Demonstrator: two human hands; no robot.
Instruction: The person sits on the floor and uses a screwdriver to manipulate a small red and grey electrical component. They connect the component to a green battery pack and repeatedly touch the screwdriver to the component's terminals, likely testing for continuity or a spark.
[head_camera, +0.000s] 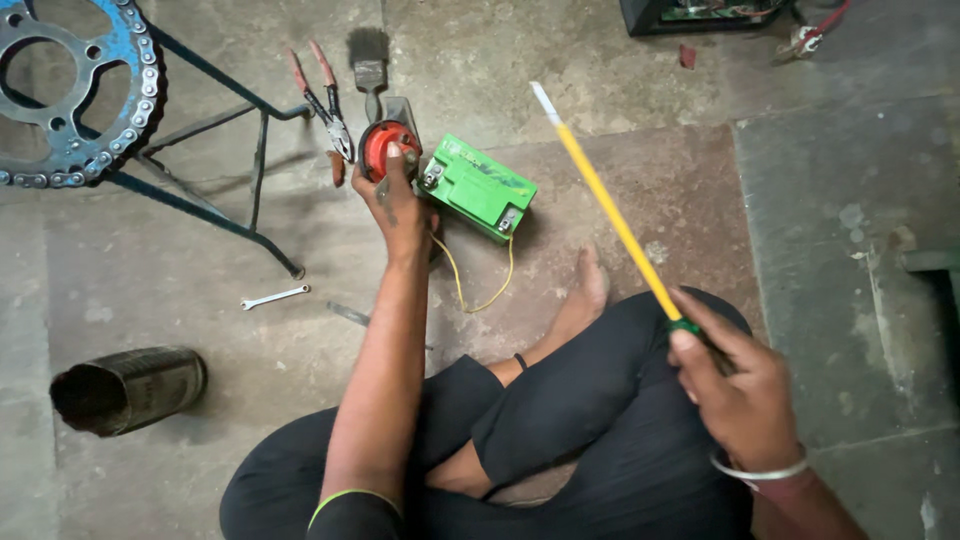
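My left hand (398, 205) holds a round red horn-like part (385, 143) with a metal bracket, just left of a small green battery (478, 187) on the floor. A thin yellow wire (462, 290) runs from near my left hand round to the battery. My right hand (735, 390) grips the green handle of a long yellow-shafted screwdriver (610, 205), raised with its tip pointing up and away, above the battery's right side. I sit cross-legged in black trousers.
Red-handled pliers (325, 100) and a paintbrush (369, 62) lie beyond the horn. A small spanner (274, 296) and a dark metal cylinder (125, 388) lie at left. A blue stand with a chain sprocket (70, 90) occupies the top left. A floor step runs at right.
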